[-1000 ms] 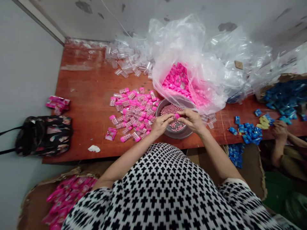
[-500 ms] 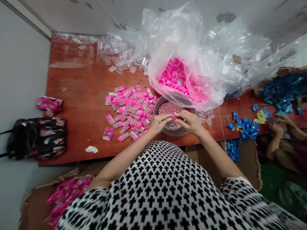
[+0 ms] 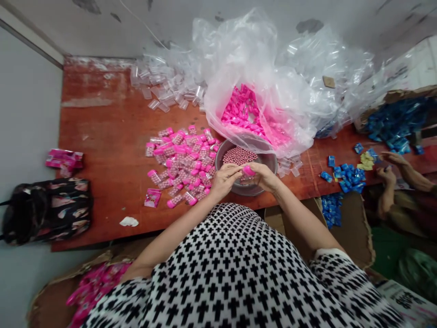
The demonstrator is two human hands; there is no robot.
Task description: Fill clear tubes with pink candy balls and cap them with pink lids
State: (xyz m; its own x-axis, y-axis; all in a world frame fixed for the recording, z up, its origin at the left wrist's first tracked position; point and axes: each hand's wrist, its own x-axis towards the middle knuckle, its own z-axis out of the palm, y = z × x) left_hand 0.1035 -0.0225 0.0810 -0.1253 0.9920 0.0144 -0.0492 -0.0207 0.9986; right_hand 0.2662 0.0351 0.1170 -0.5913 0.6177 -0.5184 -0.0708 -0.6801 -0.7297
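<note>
Moved: The right hand [image 3: 265, 176] has tucked in a little closer to the left hand [image 3: 225, 180] since half a second ago, and the pink cap [image 3: 248, 171] shows bigger between them.
Table: The table [image 3: 112, 168] is red-brown wood, scuffed and worn, with pale marks along the back. A white scrap [image 3: 129, 221] and a small pink packet [image 3: 152, 197] lie near its front.
Walls: The back wall [image 3: 211, 5] is grey with dark patches. Another grey wall [image 3: 27, 114] stands on the left.
Left end: A black flowery bag [image 3: 68, 205] is there.
Back: Clear tubes [image 3: 170, 86] lie in a heap beside a big see-through bag [image 3: 235, 59], which is open and full of bright pink bits [image 3: 241, 107].
Right end: Little blue packets [image 3: 353, 178] lie near another person's hands [image 3: 396, 158].
Cap: It is small, smooth, rounded and bright pink, held over the front of the grey bowl [image 3: 271, 166].
Bowl: Dusty-pink beads [image 3: 239, 156] fill part of it.
Pile: Bead-filled tubes [image 3: 182, 161] with pink tops lie left of the bowl.
Grip: The right thumb and finger pinch the cap. The left fingers press together at its left end; I cannot tell what is hidden under them.
</note>
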